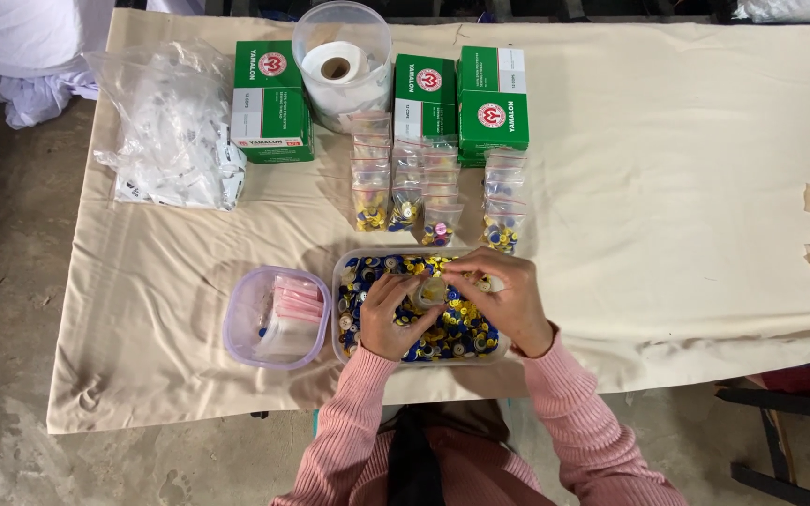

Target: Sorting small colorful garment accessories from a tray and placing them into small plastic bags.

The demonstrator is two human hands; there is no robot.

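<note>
Left hand (388,317) and right hand (506,298) both pinched on small bag (429,292) over tray (341,281). Tilted, could spill caps (452,333) toward 6 o'clock, off counter (686,187).

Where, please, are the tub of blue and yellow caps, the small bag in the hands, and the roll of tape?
Tub of caps (491,349), head view, lower right rim.
Small bag (429,292), head view, its middle.
Roll of tape (335,66), head view, its core.
</note>
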